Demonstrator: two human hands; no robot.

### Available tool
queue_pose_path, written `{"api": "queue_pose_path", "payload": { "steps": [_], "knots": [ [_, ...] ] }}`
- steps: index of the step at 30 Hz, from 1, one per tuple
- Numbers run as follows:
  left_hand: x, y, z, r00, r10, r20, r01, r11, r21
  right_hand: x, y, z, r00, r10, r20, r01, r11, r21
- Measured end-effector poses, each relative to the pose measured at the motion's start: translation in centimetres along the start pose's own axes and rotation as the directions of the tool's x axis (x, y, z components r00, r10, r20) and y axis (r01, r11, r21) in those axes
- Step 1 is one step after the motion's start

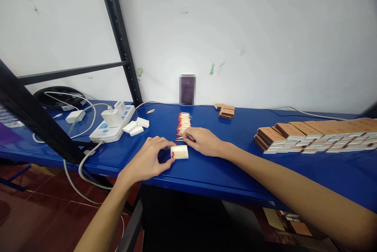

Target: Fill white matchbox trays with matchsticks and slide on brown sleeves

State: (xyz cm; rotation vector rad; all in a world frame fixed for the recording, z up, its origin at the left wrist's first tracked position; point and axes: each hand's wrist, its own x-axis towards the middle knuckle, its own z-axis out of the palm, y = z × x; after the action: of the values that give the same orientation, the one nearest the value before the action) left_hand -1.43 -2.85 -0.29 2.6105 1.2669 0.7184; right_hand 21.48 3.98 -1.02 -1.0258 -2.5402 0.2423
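Note:
My left hand [150,155] grips the left end of a small white matchbox tray [184,156] between thumb and fingers. Pale matchsticks with red heads lie inside it, heads to the left. Just behind the tray, a column of loose matches [184,120] runs away from me across the blue shelf, most of the red heads pointing left. My right hand [203,141] is closed in a pinch at the near end of that column, its fingertips on the plain end of a match [179,140]. The curled fingers partly hide what they hold.
Several white trays [136,127] lie at left, beside a power strip [113,128] with plugs and cables. A few stray matches [150,111] lie behind. Matchboxes [226,112] sit near the wall; a long stack of matchboxes [312,136] fills the right. A black upright [119,28] stands left.

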Motion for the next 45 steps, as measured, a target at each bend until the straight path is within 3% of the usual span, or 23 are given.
{"api": "queue_pose_path", "payload": {
  "steps": [5, 12, 17, 20, 24, 32, 38, 42, 45],
  "knots": [
    [0.2, 0.0, -0.1, 0.998, -0.061, -0.020, 0.061, 0.998, 0.011, -0.2, -0.3, -0.3, 0.999, 0.012, -0.041, -0.011, 0.999, 0.031],
    [0.3, 0.1, -0.1, 0.996, -0.080, -0.040, 0.081, 0.997, 0.006, -0.5, -1.7, -0.2, 0.992, -0.111, -0.062, 0.118, 0.987, 0.112],
    [0.2, 0.1, -0.1, 0.999, -0.033, -0.019, 0.033, 0.999, -0.001, -0.1, -0.7, -0.3, 0.993, 0.015, -0.120, -0.008, 0.998, 0.057],
    [0.1, 0.1, -0.1, 1.000, -0.003, -0.002, 0.002, 1.000, -0.027, 0.1, 0.1, -0.4, 0.996, 0.064, -0.066, -0.064, 0.998, 0.002],
    [0.1, 0.2, -0.2, 1.000, 0.001, -0.014, -0.001, 0.999, -0.040, 0.1, 0.3, -0.4, 0.997, 0.077, -0.005, -0.077, 0.997, -0.023],
    [0.2, 0.1, 0.0, 0.997, -0.061, -0.044, 0.061, 0.998, -0.007, -0.1, 0.0, -0.3, 0.997, 0.065, -0.036, -0.066, 0.998, -0.011],
    [0.2, 0.1, -0.1, 0.998, -0.050, -0.043, 0.049, 0.999, -0.010, 0.0, -0.5, -0.3, 0.992, 0.118, 0.042, -0.116, 0.992, -0.044],
    [0.2, 0.1, -0.1, 0.996, -0.070, -0.053, 0.069, 0.998, -0.004, -0.1, -0.8, -0.7, 0.995, 0.080, -0.058, -0.081, 0.997, -0.018],
    [0.2, 0.1, -0.1, 0.996, -0.075, -0.053, 0.075, 0.997, -0.004, -0.4, -1.3, -0.9, 0.994, -0.027, -0.108, 0.033, 0.998, 0.054]
  ]
}}
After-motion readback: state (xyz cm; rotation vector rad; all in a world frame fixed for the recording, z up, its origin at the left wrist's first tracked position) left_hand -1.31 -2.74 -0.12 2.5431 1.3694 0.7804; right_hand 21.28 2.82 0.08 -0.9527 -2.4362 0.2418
